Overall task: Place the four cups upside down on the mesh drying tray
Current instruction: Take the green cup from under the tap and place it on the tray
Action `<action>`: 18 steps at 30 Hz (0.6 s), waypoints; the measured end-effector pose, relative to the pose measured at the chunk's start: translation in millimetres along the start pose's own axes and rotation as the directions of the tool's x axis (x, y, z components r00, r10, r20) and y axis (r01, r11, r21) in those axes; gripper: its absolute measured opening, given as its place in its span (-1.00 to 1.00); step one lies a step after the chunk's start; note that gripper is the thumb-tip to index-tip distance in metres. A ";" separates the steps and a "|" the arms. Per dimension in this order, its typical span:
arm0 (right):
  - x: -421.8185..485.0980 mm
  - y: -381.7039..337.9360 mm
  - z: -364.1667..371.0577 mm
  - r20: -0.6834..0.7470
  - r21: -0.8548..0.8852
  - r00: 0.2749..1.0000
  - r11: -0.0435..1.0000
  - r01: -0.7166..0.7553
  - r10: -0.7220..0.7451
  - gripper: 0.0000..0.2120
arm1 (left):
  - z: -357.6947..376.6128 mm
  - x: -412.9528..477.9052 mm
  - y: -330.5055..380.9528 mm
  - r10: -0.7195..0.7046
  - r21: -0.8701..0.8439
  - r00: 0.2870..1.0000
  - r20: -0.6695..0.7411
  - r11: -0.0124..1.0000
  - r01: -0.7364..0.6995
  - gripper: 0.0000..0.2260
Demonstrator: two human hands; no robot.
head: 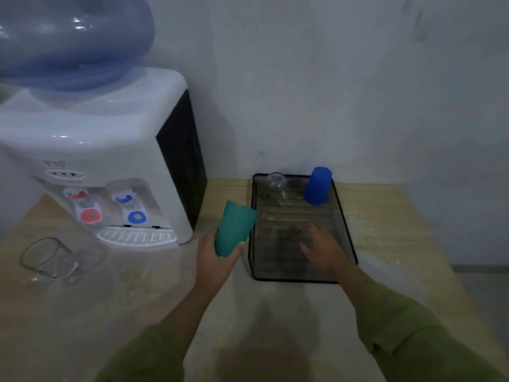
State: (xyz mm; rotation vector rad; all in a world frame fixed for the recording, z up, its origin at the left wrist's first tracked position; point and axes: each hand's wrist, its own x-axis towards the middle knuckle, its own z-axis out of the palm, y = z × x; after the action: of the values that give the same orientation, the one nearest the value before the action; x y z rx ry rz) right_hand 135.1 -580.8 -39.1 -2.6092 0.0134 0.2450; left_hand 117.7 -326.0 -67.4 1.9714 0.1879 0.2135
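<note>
Holding the green cup (236, 229) tilted, its wide mouth up and toward the tray (347, 230), the left hand (217, 259) is wrapped round the cup's narrow base just beside the tray's left wall; this looks like the third cup in hand, with two already standing inverted at the far end. The blue cup (318, 186) sits mouth-down in the far right corner, and a clear glass (276, 188) stands near it at the far left, apparently inverted too, though the blur makes that hard to confirm. The right hand (322, 248) hovers over the tray's near half, fingers loosely spread and holding nothing; whether it touches the mesh I cannot tell. Next, I judge, the green cup must be turned fully over and set rim-down on the bare mesh in the near half, which the right hand should leave free. A fourth cup, a clear glass mug (59, 260), waits upright on the table (385, 221), well apart to the left, in front of the dispenser (110, 150). The green cup looks opaque, tapered, plastic and light.
</note>
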 end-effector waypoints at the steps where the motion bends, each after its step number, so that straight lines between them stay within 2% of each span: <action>1: 0.4 2.6 -0.3 -0.013 -0.038 1.000 0.999 -0.012 0.011 -0.51 | 2.2 3.1 4.0 0.021 0.012 1.000 0.013 1.000 -0.021 -0.58; 5: 4.0 23.7 -3.4 -0.043 -0.189 0.993 0.975 -0.118 0.111 -0.36 | 25.5 17.8 25.0 0.079 0.054 0.994 0.078 0.995 -0.084 -0.48; 9: 7.4 50.7 -6.0 0.054 -0.195 0.974 0.959 -0.205 0.220 -0.29 | 58.8 35.2 46.3 0.094 0.129 0.982 0.161 0.985 -0.116 -0.42; 13: 9.3 71.4 -2.4 0.138 -0.160 0.971 0.971 -0.175 0.198 -0.28 | 92.2 52.7 67.2 0.108 0.241 0.967 0.229 0.957 -0.164 -0.43; 18: 6.2 82.5 8.3 0.145 -0.069 0.980 0.989 -0.129 0.137 -0.21 | 125.3 67.6 86.3 0.129 0.283 0.946 0.298 0.935 -0.216 -0.41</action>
State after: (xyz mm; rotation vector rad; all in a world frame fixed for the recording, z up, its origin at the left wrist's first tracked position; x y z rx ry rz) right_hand 135.2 -648.0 -88.1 -2.6449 0.1307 0.4954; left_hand 215.8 -456.0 -33.2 2.3109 -0.1456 0.0208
